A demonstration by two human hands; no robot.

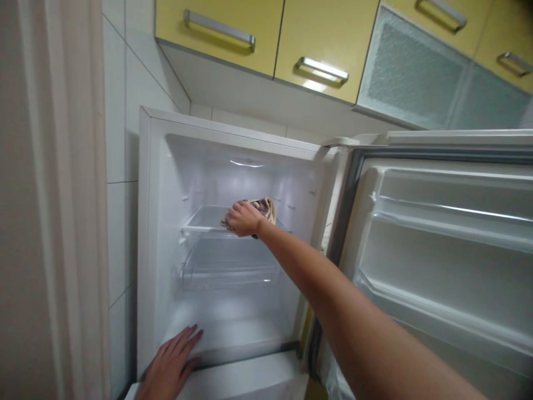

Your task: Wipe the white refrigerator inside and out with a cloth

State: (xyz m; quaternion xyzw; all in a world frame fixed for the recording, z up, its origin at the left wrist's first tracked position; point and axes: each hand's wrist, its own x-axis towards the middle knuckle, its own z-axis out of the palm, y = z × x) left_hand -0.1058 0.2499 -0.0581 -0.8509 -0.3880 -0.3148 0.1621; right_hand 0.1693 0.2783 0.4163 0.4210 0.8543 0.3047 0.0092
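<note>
My right hand (244, 219) reaches into an open fridge (225, 128) and is closed around a folded patterned cloth (267, 208). Hand and cloth are at the front edge of the upper glass shelf (204, 221); whether the cloth presses on the glass I cannot tell. Low on the left, my left hand (169, 364) lies with fingers stretched out at the lower front edge of the fridge compartment. A second clear shelf or tray (229, 275) sits below the upper one.
The fridge door (437, 239) stands swung out to the right, with clear door racks (441, 216) on its inner side. Yellow cabinets (220, 39) with metal handles hang overhead. White wall tiles (120, 233) and a pale door frame (62, 222) border the left.
</note>
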